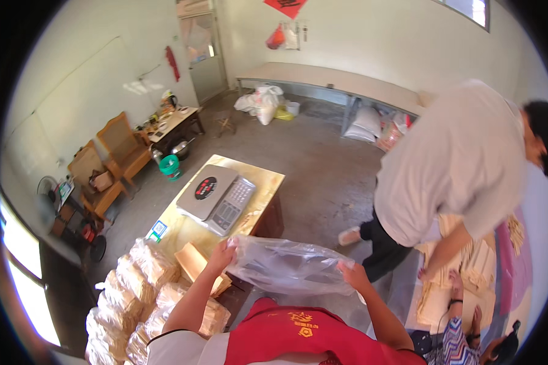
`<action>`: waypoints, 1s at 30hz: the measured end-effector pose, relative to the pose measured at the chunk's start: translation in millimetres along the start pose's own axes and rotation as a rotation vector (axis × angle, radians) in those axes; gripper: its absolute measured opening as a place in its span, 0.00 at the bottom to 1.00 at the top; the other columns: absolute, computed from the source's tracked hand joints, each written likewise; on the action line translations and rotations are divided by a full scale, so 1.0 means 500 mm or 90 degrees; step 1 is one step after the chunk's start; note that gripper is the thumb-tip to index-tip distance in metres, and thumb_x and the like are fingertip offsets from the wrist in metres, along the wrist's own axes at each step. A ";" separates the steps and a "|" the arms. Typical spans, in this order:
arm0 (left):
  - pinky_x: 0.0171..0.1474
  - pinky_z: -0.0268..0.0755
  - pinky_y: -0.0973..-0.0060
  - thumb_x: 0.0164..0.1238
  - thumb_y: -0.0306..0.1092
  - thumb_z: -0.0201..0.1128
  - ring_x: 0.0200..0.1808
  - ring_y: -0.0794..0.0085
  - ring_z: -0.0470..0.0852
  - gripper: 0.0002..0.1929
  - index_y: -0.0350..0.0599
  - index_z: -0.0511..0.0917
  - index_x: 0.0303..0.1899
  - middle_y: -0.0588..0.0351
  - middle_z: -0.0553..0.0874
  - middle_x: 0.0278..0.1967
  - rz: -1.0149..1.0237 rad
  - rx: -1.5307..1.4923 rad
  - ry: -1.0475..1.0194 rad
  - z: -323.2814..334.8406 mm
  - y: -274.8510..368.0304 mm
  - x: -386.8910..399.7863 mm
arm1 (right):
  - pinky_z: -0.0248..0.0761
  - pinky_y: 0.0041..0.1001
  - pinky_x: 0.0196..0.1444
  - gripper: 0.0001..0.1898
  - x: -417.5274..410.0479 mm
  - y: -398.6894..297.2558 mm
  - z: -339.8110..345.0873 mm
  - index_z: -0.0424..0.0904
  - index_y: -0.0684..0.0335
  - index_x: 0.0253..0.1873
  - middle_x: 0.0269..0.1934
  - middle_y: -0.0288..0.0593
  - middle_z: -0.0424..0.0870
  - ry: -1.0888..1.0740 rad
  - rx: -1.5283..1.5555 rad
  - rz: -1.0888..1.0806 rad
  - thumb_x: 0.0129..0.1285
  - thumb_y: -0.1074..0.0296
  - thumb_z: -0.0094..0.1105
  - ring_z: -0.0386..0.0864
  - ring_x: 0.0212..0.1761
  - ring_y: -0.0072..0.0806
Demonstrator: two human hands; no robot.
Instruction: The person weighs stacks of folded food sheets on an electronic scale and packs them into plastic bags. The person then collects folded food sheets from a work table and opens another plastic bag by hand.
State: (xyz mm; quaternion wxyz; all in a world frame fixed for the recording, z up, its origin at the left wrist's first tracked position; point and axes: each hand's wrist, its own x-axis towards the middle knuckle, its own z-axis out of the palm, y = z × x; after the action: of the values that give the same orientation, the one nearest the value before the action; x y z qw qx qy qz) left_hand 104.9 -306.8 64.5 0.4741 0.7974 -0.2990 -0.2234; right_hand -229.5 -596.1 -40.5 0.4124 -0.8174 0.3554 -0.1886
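Note:
A clear plastic bag (292, 267) is stretched between my two hands in front of my red apron. My left hand (223, 255) grips its left end, beside the marble-patterned table (265, 182). At the bag's right end, my right hand (354, 276) has hold of the other corner. On that table stands a digital weighing scale (214, 198), its metal pan bare. Flat tan sheets, folded in a loose stack (194, 264), lie on the near part of the table next to my left forearm. Left of them are piled several filled clear plastic packs (141, 278) of similar tan sheets.
At right a person in a pale shirt (447, 169) bends over stacks of tan sheets (477, 296). A second person's patterned sleeve (459, 340) reaches in at lower right. A long bench (319, 75), wooden chairs (125, 146) and a green bucket (170, 167) stand farther off.

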 end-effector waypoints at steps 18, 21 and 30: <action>0.27 0.64 0.84 0.64 0.31 0.51 0.26 0.82 0.74 0.12 0.38 0.75 0.46 0.57 0.82 0.36 0.372 -0.037 0.777 -0.338 0.037 0.173 | 0.71 0.35 0.39 0.17 0.549 -0.599 0.267 0.74 0.55 0.54 0.42 0.44 0.82 0.102 0.109 -0.533 0.59 0.70 0.56 0.80 0.41 0.41; 0.37 0.73 0.70 0.59 0.29 0.58 0.34 0.60 0.81 0.15 0.38 0.74 0.49 0.47 0.81 0.38 0.423 0.288 0.770 -0.334 -0.073 0.180 | 0.71 0.37 0.43 0.18 0.614 -0.617 0.333 0.74 0.52 0.56 0.44 0.44 0.81 0.059 -0.081 -0.538 0.59 0.68 0.58 0.78 0.45 0.43; 0.48 0.72 0.65 0.52 0.23 0.62 0.46 0.51 0.80 0.28 0.44 0.67 0.58 0.44 0.80 0.42 -0.085 0.064 0.469 -0.226 -0.257 0.238 | 0.69 0.38 0.51 0.24 0.780 -0.517 0.564 0.69 0.53 0.60 0.47 0.49 0.79 -0.168 -0.164 -0.285 0.59 0.60 0.59 0.76 0.50 0.46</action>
State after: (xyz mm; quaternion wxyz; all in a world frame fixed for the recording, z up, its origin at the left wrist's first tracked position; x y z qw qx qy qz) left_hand 297.2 -270.5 -7.4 0.4946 0.8643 -0.0661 0.0626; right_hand 313.5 -625.7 8.3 0.2960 -0.9386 0.1302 -0.1201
